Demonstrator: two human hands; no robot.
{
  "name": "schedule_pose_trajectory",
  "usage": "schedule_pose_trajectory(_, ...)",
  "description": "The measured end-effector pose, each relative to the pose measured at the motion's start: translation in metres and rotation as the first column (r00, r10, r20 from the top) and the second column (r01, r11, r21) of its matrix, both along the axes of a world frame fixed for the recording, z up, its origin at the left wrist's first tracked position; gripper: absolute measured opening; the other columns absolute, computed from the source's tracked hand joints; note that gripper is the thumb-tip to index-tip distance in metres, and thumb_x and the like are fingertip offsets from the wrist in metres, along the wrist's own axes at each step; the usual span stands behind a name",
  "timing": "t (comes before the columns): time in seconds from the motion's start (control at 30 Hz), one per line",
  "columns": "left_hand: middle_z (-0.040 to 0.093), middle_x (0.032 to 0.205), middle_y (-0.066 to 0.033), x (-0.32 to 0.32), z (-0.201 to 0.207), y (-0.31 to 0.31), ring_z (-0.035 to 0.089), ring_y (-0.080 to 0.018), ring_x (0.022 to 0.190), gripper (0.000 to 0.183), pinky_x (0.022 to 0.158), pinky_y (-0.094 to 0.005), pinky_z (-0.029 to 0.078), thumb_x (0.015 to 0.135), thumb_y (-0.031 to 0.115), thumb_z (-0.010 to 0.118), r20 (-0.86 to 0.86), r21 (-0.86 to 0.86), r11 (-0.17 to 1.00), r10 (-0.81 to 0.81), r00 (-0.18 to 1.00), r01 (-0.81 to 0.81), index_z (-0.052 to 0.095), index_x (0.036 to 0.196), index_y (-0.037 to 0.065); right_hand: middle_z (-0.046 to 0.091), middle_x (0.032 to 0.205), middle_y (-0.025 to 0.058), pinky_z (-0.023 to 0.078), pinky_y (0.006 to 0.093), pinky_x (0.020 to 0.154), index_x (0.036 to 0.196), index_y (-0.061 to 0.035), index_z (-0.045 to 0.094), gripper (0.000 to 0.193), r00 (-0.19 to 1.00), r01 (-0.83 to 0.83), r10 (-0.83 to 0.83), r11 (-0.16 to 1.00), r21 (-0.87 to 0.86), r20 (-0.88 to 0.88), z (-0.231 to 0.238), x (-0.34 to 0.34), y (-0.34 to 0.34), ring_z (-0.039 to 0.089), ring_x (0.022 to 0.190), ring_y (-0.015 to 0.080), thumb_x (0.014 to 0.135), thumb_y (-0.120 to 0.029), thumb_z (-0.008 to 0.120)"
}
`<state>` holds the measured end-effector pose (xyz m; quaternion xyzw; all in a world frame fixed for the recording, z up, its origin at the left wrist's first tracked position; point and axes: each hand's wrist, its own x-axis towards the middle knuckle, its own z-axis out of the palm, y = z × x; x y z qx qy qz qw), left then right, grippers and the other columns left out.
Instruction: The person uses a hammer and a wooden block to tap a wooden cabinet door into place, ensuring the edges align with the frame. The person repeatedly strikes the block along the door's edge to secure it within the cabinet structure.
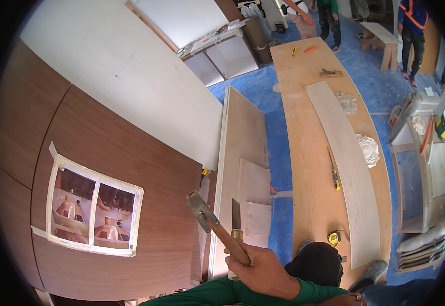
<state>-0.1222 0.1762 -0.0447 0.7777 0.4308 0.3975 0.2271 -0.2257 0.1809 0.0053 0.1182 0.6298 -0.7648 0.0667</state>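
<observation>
My right hand (271, 274), in a green sleeve, is closed around the wooden handle of a hammer (200, 209), whose worn metal head points up and left. Behind that handle a chisel (236, 217) stands with its flat blade upward. Its pale handle runs down beside my fingers; whether the same hand grips it I cannot tell. Below, more green sleeve (192, 299) crosses the lower edge, but I make out no left hand. A leaning stack of pale boards (232, 168) lies beyond the tools. Close by my right forearm is a black rounded shape (315, 265).
A long plywood board (304, 153) carries a pale plank (347, 153), a tape measure (334, 237), a yellow-ended tool (335, 181), a hand plane (331, 73) and crumpled plastic (368, 150). Brown panels (166, 214) with taped pictures (95, 204) stand left. Blue sheeting (281, 224) covers the floor. People stand far off.
</observation>
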Motion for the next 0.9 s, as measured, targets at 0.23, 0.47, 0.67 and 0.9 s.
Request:
schedule_pose_trajectory(0.23, 0.074, 0.103, -0.0144, 0.001, -0.002, 0.001, 0.075, -0.032, 0.094, 0.04, 0.081, -0.0459, 0.061, 0.096, 0.023, 0.062, 0.003, -0.008, 1.0, -0.001, 1.0, 0.001, 0.068, 0.125, -0.004, 0.066, 0.078, 0.0071, 0.055, 0.0329, 0.071, 0.131, -0.0034, 0.074, 0.035, 1.0, 0.014, -0.013, 0.999, 0.032, -0.024, -0.009, 0.0, 0.001, 0.065, 0.071, 0.0138, 0.105, -0.027, 0.075)
schedule_pose_trajectory(0.47, 0.074, 0.103, -0.0145, 0.002, -0.002, 0.002, 0.076, -0.0319, 0.094, 0.041, 0.08, -0.046, 0.061, 0.096, 0.023, 0.062, -0.006, -0.01, 1.0, -0.005, 1.0, 0.005, 0.068, 0.125, -0.004, 0.068, 0.08, 0.0075, 0.055, 0.0328, 0.072, 0.132, -0.0032, 0.073, 0.036, 0.999, 0.003, -0.001, 0.999, -0.036, 0.038, 0.003, -0.003, 0.007, 0.065, 0.072, 0.0134, 0.106, -0.028, 0.074)
schedule_pose_trajectory(0.67, 0.075, 0.103, -0.0145, 0.008, 0.0, 0.003, 0.076, -0.0319, 0.094, 0.041, 0.08, -0.046, 0.061, 0.096, 0.023, 0.062, -0.006, -0.003, 1.0, -0.001, 1.0, 0.001, 0.069, 0.126, -0.004, 0.07, 0.083, 0.0085, 0.056, 0.0337, 0.074, 0.132, -0.0034, 0.073, 0.038, 0.999, -0.002, 0.003, 1.0, -0.012, 0.032, 0.003, -0.003, 0.007, 0.067, 0.074, 0.0147, 0.106, -0.03, 0.074)
schedule_pose_trajectory(0.9, 0.075, 0.103, -0.0146, 0.012, 0.004, 0.006, 0.077, -0.0313, 0.092, 0.041, 0.078, -0.0444, 0.062, 0.096, 0.022, 0.062, 0.035, -0.023, 0.999, -0.023, 0.999, 0.024, 0.069, 0.127, -0.004, 0.069, 0.083, 0.0108, 0.056, 0.0347, 0.074, 0.13, -0.0039, 0.073, 0.036, 1.0, 0.01, -0.01, 0.999, 0.044, -0.013, -0.004, -0.001, 0.002, 0.068, 0.074, 0.0185, 0.104, -0.028, 0.075)
